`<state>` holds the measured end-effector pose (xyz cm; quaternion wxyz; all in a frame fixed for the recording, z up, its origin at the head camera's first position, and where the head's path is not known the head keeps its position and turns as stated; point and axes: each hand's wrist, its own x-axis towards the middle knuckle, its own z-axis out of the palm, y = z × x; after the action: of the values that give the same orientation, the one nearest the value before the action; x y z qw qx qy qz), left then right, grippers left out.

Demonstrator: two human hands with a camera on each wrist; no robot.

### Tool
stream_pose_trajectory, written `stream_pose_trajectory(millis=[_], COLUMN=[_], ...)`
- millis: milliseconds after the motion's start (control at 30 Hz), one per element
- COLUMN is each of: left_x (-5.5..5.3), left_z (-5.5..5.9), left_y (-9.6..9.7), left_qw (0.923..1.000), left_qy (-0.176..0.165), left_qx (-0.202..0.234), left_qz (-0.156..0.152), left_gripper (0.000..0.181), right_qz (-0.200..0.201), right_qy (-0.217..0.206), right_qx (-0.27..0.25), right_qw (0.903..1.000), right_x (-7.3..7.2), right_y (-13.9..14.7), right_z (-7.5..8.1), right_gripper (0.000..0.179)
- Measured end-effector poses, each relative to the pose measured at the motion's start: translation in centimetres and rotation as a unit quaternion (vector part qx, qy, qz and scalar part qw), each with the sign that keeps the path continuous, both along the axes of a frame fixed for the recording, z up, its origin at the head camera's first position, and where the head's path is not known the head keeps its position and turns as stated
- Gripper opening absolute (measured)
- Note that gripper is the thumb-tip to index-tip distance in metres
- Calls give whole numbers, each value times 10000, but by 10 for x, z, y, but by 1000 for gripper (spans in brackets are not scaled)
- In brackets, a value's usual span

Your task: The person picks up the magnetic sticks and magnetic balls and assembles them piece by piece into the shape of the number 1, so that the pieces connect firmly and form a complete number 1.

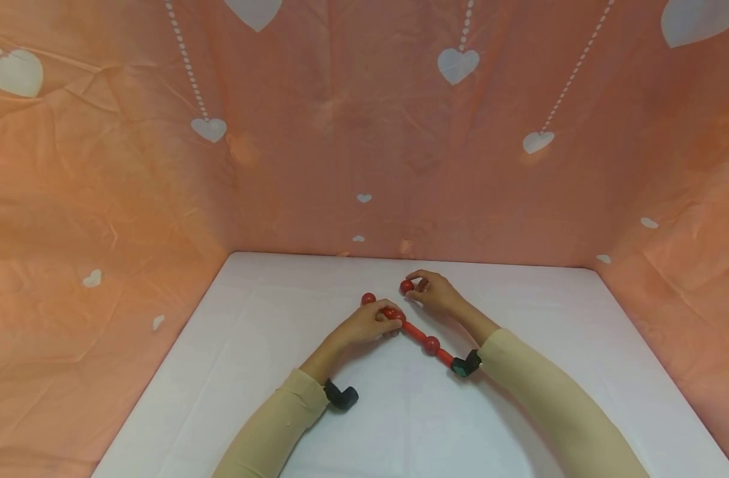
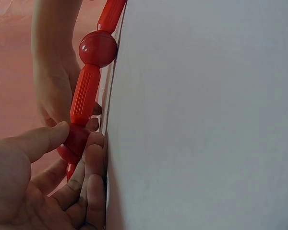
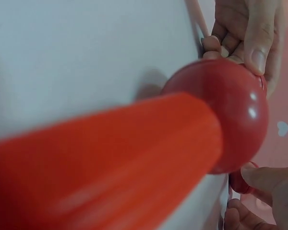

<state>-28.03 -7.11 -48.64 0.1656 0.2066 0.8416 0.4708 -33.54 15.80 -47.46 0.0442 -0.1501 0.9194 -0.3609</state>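
Note:
A string of red balls and ribbed red rods runs slantwise over the white table. My left hand (image 1: 364,324) pinches one red ball (image 2: 77,141) of it between thumb and fingers. From there a red rod (image 2: 85,93) leads to another ball (image 1: 431,345), then a second rod (image 1: 445,357) reaches toward the right wrist's camera. Beyond the left hand, a red ball (image 1: 368,299) shows at the far end. Farther back, my right hand (image 1: 437,293) holds a red ball (image 1: 407,287) with thumb and fingertips. Whether that ball joins anything is hidden.
The white table (image 1: 269,318) ends at orange cloth walls (image 1: 340,133) with white hearts, at the back and both sides. A black camera (image 1: 340,396) sits on the left wrist. Another black camera (image 1: 466,364) on the right wrist overlaps the near end of the rods.

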Motion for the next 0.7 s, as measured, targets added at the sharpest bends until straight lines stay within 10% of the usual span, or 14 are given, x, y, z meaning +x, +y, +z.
stream_pose_trajectory(millis=[700], left_x=[3], left_z=[3], left_y=[2], left_qw=[9989], left_qy=[18], left_qx=[-408], left_qz=[234], left_gripper=[25], right_qz=[-309], right_qy=[-195], right_qx=[-46], right_qw=[9993], right_x=[9], right_y=[7], right_z=[6], right_gripper=[34])
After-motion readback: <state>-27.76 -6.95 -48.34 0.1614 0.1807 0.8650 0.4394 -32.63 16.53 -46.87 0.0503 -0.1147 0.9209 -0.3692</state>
